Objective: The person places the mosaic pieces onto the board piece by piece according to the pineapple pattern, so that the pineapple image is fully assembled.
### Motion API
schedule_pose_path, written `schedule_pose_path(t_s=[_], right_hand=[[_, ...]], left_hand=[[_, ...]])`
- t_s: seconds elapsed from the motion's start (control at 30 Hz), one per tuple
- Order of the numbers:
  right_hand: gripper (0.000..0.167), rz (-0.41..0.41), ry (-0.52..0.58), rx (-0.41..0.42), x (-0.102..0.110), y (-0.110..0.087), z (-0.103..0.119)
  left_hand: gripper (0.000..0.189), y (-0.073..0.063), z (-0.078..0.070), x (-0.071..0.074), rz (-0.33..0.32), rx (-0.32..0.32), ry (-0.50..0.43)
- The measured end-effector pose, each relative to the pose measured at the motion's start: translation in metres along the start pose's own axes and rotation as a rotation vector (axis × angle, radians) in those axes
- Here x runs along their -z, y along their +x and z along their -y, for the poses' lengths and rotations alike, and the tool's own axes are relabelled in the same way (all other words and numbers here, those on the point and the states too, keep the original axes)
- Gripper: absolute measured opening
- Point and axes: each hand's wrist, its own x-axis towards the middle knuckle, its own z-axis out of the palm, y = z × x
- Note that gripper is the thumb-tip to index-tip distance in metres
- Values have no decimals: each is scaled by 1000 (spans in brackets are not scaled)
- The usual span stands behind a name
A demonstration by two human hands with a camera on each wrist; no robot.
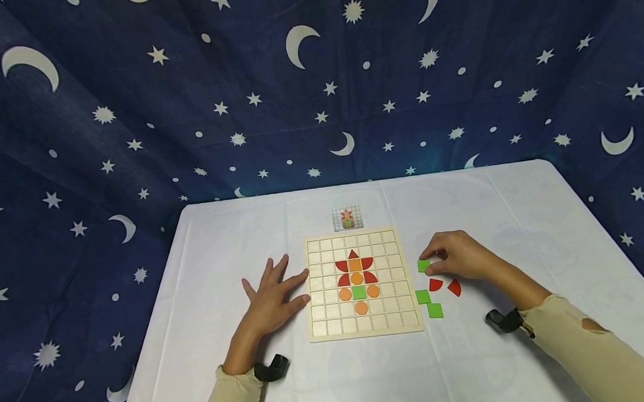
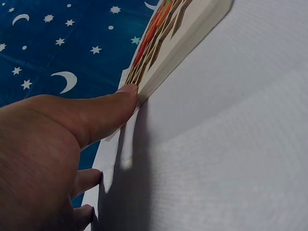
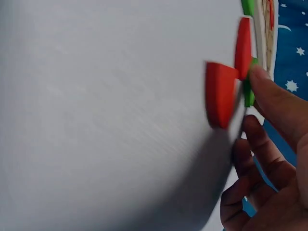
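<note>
A wooden grid board [image 1: 331, 328] lies on the table, with red, orange and green pieces forming a figure in its middle columns. At the board's left edge, my left hand [image 1: 272, 301] has its fingers spread; its thumb [image 2: 110, 108] touches the rim. To the right of the board, my right hand [image 1: 461, 257] pinches a green square tile [image 1: 423, 265] between thumb and index finger. Just below that hand are two red quarter-circle pieces, one [image 1: 436, 285] nearer the board and another [image 1: 454, 287] farther right. Two more green square tiles [image 1: 423, 296] lie beside the board's edge.
A small pattern card [image 1: 347, 218] with a printed grid and figure lies behind the board. White cloth [image 1: 236, 230] covers the table. A dark blue curtain [image 1: 275, 149] with moons and stars hangs behind and at the sides.
</note>
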Motion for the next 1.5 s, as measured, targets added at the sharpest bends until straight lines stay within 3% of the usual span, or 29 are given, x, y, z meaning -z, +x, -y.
schedule_pose_path(t_s=[0.3,0.57,0.87,1.27,1.5], right_hand=[[23,-38,4,30,-9,-5,3],[12,-61,179,-12,-14,-7,18],[14,68,386,-28,-30,-9,47],[11,89,354,71,-55,-3,74],[11,51,300,123,-65,-1,84]], left_hand=[[56,-1,-1,0,6,1,-9],[56,-2,-1,-1,-14,-15,-3],[56,-1,0,-1,-18,-18,-4],[57,0,-1,1,-5,-12,-15],[57,0,0,0,-4,-15,-17]])
